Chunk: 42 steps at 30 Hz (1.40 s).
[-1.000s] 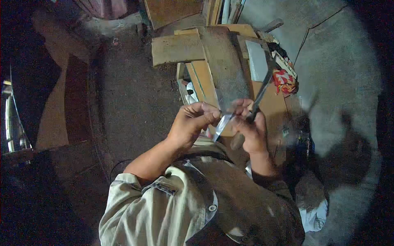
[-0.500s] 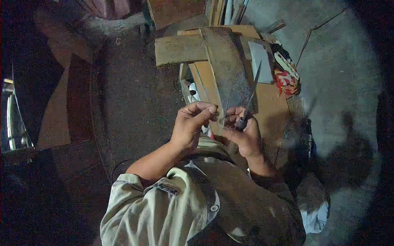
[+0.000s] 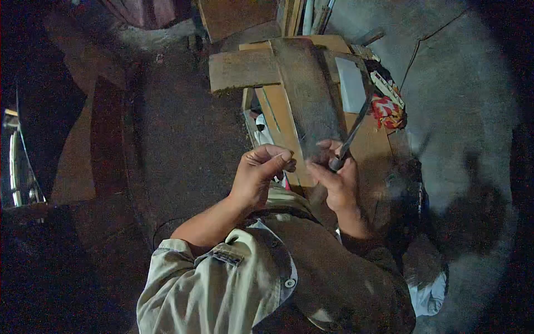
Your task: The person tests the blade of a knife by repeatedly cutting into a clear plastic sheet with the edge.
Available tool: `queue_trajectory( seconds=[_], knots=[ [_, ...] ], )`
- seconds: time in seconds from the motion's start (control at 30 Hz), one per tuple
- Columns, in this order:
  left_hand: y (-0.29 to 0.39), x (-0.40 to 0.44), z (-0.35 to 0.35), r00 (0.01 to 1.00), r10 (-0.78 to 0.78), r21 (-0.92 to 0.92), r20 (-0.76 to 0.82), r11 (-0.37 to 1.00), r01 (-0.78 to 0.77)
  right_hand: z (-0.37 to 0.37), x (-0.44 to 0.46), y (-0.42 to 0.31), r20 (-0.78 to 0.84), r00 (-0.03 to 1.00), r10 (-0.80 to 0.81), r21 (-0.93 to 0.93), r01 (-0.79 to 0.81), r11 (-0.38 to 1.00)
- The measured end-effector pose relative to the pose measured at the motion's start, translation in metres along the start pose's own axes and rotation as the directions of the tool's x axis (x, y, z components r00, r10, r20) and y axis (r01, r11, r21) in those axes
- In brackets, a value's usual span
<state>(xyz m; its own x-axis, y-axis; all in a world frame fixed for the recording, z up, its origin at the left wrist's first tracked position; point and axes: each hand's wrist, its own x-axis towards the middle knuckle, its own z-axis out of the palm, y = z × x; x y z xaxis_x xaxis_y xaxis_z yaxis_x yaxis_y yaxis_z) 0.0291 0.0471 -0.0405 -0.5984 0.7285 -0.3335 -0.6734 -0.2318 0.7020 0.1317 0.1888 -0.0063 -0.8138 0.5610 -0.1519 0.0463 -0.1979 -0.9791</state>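
My left hand (image 3: 260,170) is raised in front of my waist, thumb and index finger pinched together. Whatever sits between those fingertips is too small to make out. To its right, a short gap away, my right hand (image 3: 338,181) is closed around the dark handle of a knife (image 3: 355,131). Its long, narrow blade points up and away from me. The right thumb and index finger are slightly blurred and reach toward the left hand. Beneath both hands lies a long worn board (image 3: 306,83).
A shorter plank (image 3: 243,69) crosses under the board, above cardboard (image 3: 370,145). A white sheet (image 3: 350,83) and a red-and-yellow wrapper (image 3: 388,111) lie at the right. A dark brown panel (image 3: 108,142) stands at the left. Concrete floor (image 3: 461,100) stretches right.
My right hand has shifted slightly right, away from the left hand, and the knife blade has tilted further right. A faint thin strand seen earlier near the right fingers no longer shows.
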Motion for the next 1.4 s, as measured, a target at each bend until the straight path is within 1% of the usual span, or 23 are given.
queue_trajectory(
  seconds=[0.13, 0.2, 0.23, 0.27, 0.33, 0.47, 0.53, 0.6, 0.67, 0.73, 0.8, 0.87, 0.9, 0.93, 1.0, 1.03, 1.07, 1.13, 1.17, 1.23, 1.27, 1.33, 1.4],
  knots=[
    [0.001, -0.002, -0.002, 1.0, -0.021, -0.026, 0.021, 0.999, 0.021, -0.002, 0.001, -0.002, -0.048, 0.998, 0.029, 0.01, -0.028, 1.0],
    [-0.001, -0.002, -0.006, 1.0, -0.002, -0.046, 0.029, 0.999, 0.004, -0.005, 0.001, -0.004, -0.079, 0.996, 0.039, -0.063, -0.044, 0.997],
    [0.003, -0.003, -0.007, 0.999, -0.034, -0.051, 0.037, 0.998, 0.036, -0.006, 0.001, -0.002, -0.057, 0.998, 0.021, -0.005, -0.021, 1.0],
    [0.003, -0.002, -0.01, 0.999, -0.033, -0.051, 0.038, 0.998, 0.035, -0.007, 0.001, -0.004, -0.057, 0.998, 0.019, -0.005, -0.019, 1.0],
    [0.002, -0.001, -0.015, 0.997, 0.019, 0.01, 0.076, 1.0, -0.02, -0.008, 0.001, -0.006, -0.048, 0.998, 0.036, -0.009, -0.036, 0.999],
    [0.009, 0.001, -0.009, 0.999, 0.029, 0.042, 0.036, 0.999, -0.031, -0.01, 0.001, -0.001, -0.029, 0.999, 0.03, -0.056, -0.031, 0.998],
    [0.01, 0.001, -0.008, 0.986, 0.151, 0.073, 0.07, 0.985, -0.156, -0.01, 0.0, 0.001, -0.042, 0.999, -0.008, -0.085, 0.005, 0.996],
    [0.011, 0.001, -0.01, 0.985, 0.151, 0.092, 0.083, 0.983, -0.159, -0.012, -0.001, 0.002, -0.015, 0.999, -0.036, -0.081, 0.035, 0.996],
    [0.011, 0.001, -0.012, 0.947, 0.266, 0.123, 0.183, 0.949, -0.29, -0.013, -0.003, 0.002, 0.011, 0.998, -0.063, -0.074, 0.063, 0.995],
    [0.013, 0.001, -0.015, 0.936, 0.273, 0.092, 0.225, 0.95, -0.299, -0.014, -0.005, 0.001, 0.045, 0.999, -0.012, 0.041, 0.01, 0.999],
    [0.018, -0.003, -0.013, 0.882, 0.374, 0.292, 0.286, 0.843, -0.452, -0.014, -0.005, 0.003, 0.048, 0.999, -0.005, 0.087, 0.001, 0.996],
    [0.018, -0.005, -0.011, 0.886, 0.364, 0.268, 0.288, 0.857, -0.44, -0.013, -0.006, -0.003, 0.008, 0.984, 0.176, 0.384, -0.165, 0.909],
    [0.018, -0.005, -0.012, 0.881, 0.356, 0.268, 0.312, 0.856, -0.441, -0.011, -0.007, -0.007, 0.1, 0.979, 0.176, 0.453, -0.202, 0.868],
    [0.018, -0.005, -0.012, 0.875, 0.348, 0.267, 0.336, 0.856, -0.443, -0.012, -0.008, -0.007, 0.099, 0.979, 0.177, 0.454, -0.202, 0.868],
    [0.018, -0.005, -0.011, 0.868, 0.359, 0.275, 0.343, 0.845, -0.458, -0.012, -0.01, -0.006, 0.107, 0.986, 0.127, 0.359, -0.157, 0.92],
    [0.018, -0.004, -0.011, 0.86, 0.371, 0.282, 0.349, 0.834, -0.474, -0.01, -0.011, -0.009, 0.069, 0.993, 0.091, 0.243, -0.105, 0.964],
    [0.017, -0.003, -0.012, 0.861, 0.37, 0.282, 0.349, 0.835, -0.473, -0.011, -0.012, -0.011, 0.068, 0.993, 0.092, 0.244, -0.106, 0.964],
    [0.014, 0.001, -0.015, 0.83, 0.415, 0.348, 0.373, 0.767, -0.54, -0.011, -0.011, -0.012, 0.045, 0.996, 0.078, 0.093, -0.082, 0.992],
    [0.013, 0.0, -0.013, 0.83, 0.414, 0.348, 0.373, 0.767, -0.539, -0.011, -0.011, -0.012, 0.045, 0.996, 0.078, 0.093, -0.082, 0.992],
    [0.01, -0.001, -0.007, 0.95, 0.265, 0.104, 0.168, 0.953, -0.284, -0.012, -0.01, -0.013, -0.011, 0.999, 0.049, 0.061, -0.048, 0.997],
    [0.01, 0.0, -0.009, 0.95, 0.264, 0.103, 0.169, 0.953, -0.284, -0.012, -0.01, -0.013, -0.011, 0.999, 0.049, 0.061, -0.048, 0.997],
    [0.013, 0.0, -0.013, 0.975, 0.087, -0.195, 0.206, 0.98, -0.046, -0.012, -0.008, -0.015, -0.035, 0.998, 0.055, 0.04, -0.054, 0.998],
    [0.016, -0.002, -0.011, 0.975, 0.067, -0.212, 0.211, 0.977, -0.021, -0.012, -0.007, -0.014, -0.035, 0.998, 0.052, 0.042, -0.05, 0.998]
  ],
)
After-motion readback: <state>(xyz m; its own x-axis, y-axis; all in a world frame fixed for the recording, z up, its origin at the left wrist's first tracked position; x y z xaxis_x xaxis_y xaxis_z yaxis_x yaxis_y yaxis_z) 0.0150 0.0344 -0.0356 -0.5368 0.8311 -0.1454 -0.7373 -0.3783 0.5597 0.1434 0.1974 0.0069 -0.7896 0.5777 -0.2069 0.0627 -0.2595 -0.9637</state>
